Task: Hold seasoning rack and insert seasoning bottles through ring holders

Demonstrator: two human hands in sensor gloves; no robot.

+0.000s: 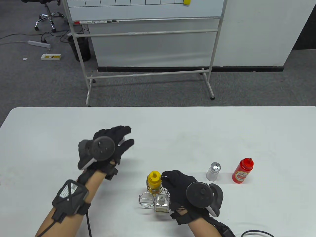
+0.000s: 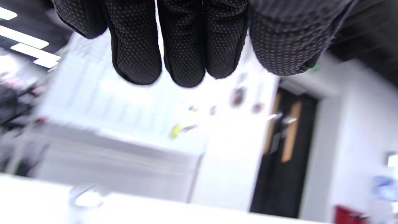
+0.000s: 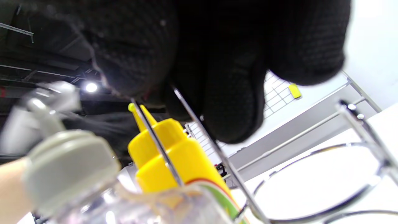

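Observation:
A chrome wire seasoning rack [image 1: 148, 200] stands near the table's front edge. A yellow squeeze bottle [image 1: 154, 181] and a clear glass bottle [image 1: 161, 203] sit in its rings; one ring on the left is empty. My right hand [image 1: 172, 182] grips the rack's wire handle at the top; the right wrist view shows my fingers [image 3: 230, 102] around the handle wires above the yellow bottle [image 3: 177, 155]. My left hand [image 1: 116, 142] hovers open and empty to the rack's left. A salt shaker [image 1: 213, 171] and a red squeeze bottle [image 1: 242, 170] stand to the right.
The white table [image 1: 222, 133] stretches behind the rack. A whiteboard stand [image 1: 148, 49] is on the floor beyond the table's far edge. Cables trail from both wrists at the front edge.

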